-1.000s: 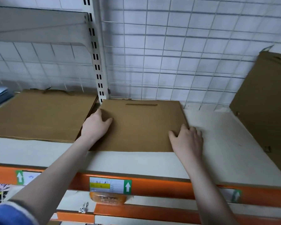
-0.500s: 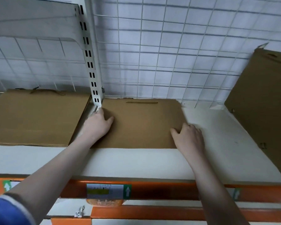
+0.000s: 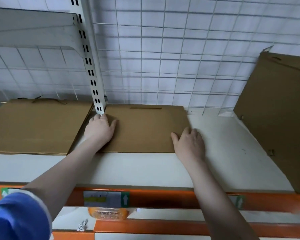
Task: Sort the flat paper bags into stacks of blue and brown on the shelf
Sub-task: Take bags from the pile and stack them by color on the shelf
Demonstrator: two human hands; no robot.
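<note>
**Both hands flat on a brown bag**

A flat brown paper bag is lying on the white shelf board, its far edge against the wire grid back. The left hand is pressing its left side, fingers together and straight; the right hand is resting on its right edge, fingers loosely spread.

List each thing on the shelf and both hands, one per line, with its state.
Middle brown paper bag: flat, under both hands.
Left brown stack: flat.
Right brown bag: leaning upright.
Left hand: open, pressing the bag.
Right hand: open, at the bag's right edge.
</note>
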